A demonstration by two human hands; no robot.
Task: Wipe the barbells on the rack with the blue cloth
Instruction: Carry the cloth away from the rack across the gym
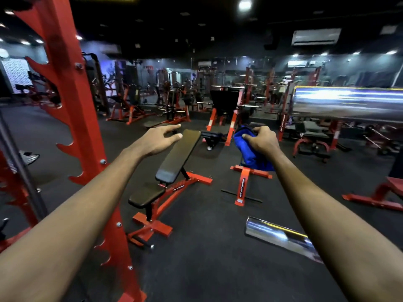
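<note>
Chrome barbell end, low right, beside right forearm; red rack upright, left; left hand, fingers spread, empty; right hand, fingers curled round hanging blue cloth; second barbell end, upper right; incline bench beyond

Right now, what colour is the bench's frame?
Red; the bench frame under its black pads shows best in the head view.
</note>
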